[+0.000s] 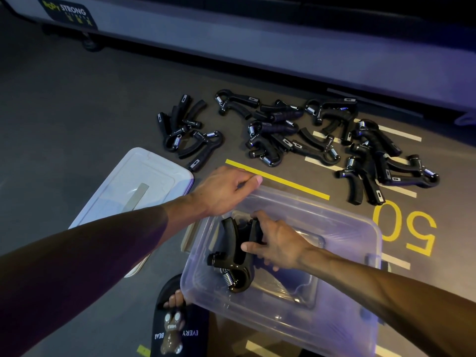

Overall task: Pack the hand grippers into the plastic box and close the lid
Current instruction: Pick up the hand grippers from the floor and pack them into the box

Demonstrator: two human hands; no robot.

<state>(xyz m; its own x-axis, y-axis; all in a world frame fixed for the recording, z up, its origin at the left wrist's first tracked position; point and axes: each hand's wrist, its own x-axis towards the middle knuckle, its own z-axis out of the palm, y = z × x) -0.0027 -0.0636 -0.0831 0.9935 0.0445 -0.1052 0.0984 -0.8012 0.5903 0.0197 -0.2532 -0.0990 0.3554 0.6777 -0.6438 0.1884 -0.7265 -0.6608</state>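
Observation:
A clear plastic box (342,300) stands open on the dark floor in front of me. Inside it, at its left end, lies a black hand gripper (233,256) with a metal spring, and my right hand (279,243) is closed on its handles. My left hand (224,189) rests on the box's far left rim, fingers curled over the edge. The clear lid (134,186) lies flat on the floor left of the box. Several more black hand grippers lie beyond the box: a small cluster (185,130) at the left and a bigger heap (322,135) stretching right.
A yellow tape line (278,179) and a yellow "50" (409,228) mark the floor by the box. A grey machine base (257,47) runs across the back. My foot in a dark slipper (175,323) sits just before the box's near left corner.

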